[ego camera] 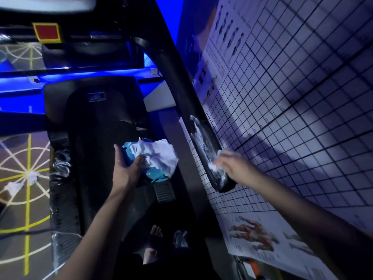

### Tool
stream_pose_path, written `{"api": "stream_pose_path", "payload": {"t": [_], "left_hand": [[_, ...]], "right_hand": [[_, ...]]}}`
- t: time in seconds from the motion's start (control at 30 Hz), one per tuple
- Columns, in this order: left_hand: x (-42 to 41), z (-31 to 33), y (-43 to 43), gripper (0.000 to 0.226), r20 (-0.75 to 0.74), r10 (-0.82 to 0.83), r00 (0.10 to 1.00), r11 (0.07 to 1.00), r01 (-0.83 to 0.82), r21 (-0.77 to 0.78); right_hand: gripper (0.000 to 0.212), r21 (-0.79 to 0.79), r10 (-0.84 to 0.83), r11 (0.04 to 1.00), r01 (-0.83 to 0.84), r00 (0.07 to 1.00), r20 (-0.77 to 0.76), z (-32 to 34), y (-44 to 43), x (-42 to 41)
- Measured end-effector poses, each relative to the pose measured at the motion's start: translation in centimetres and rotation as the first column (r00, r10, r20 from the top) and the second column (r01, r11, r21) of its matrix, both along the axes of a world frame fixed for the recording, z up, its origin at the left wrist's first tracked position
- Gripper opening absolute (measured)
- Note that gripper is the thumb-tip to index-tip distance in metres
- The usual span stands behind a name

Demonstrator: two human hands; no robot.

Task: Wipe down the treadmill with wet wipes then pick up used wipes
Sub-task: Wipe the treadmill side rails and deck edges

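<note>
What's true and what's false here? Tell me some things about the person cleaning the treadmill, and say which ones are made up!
1. The right hand rubs a wipe on the black handrail. True.
2. The left hand is empty. False: it holds a blue pack of wipes with a white sheet sticking out of it.
3. Crumpled used wipes lie on the floor to the left of the treadmill. True.
4. The person is wearing shoes. False: a bare foot shows at the bottom of the picture.
</note>
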State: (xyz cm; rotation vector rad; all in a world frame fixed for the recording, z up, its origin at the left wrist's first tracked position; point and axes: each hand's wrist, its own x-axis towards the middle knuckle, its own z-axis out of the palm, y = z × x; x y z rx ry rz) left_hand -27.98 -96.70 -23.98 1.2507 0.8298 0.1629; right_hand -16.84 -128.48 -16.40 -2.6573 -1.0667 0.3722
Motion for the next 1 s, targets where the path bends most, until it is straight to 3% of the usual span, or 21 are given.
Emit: {"api": "stream_pose_path", "payload": {"t": [0.1, 0.17, 0.3, 0.5, 0.63, 0.77, 0.93, 1.0], "left_hand": [[0.1, -0.2, -0.1, 0.091, -0.011, -0.028, 1.0, 1.0, 0.028, 0.004], [0.3, 0.0, -0.4, 0.09, -0.013, -0.032, 0.999, 0.999, 0.032, 0.001], [0.6, 0.0, -1.1, 0.09, -0.005, -0.048, 0.999, 0.999, 0.048, 0.002], [0.9, 0.0, -2.0, 0.092, -0.043, -0.058, 0.997, 0.998, 0.058, -0.014], [1.0, 0.0, -2.3, 0.09, -0.079, -0.097, 0.992, 0.995, 0.097, -0.011], [1.1, 0.1, -2.2, 0.094, -0.066, -0.068, 0.996, 0.998, 0.067, -0.015], [0.5, -0.2, -1.6, 0.095, -0.059, -0.029, 0.998, 0.999, 0.028, -0.03], [0.3, -0.1, -1.6, 0.095, -0.057, -0.012, 0.998, 0.999, 0.01, -0.035]], "right_hand": [[0.018, 0.242, -0.368, 0.898, 0.368, 0.928, -0.048, 2.1, 2.0, 3.5], [0.021, 0.299, -0.46, 0.835, 0.462, 0.884, -0.082, 1.4, 2.5, 4.6], [0.024, 0.19, -0.418, 0.893, 0.408, 0.908, 0.016, -2.0, 2.0, 2.3], [0.016, 0.243, -0.291, 0.937, 0.252, 0.946, 0.143, -3.0, -0.7, -2.0], [0.009, 0.125, -0.104, 0.989, 0.079, 0.973, 0.207, -3.5, -2.1, -5.2], [0.02, 0.001, 0.058, 0.998, -0.06, 0.97, 0.235, -3.1, -1.6, -5.0], [0.012, 0.129, -0.154, 0.983, 0.13, 0.969, 0.192, -1.2, 1.1, 0.7], [0.015, 0.144, -0.152, 0.981, 0.132, 0.98, 0.133, -1.6, 1.2, 2.0]]}}
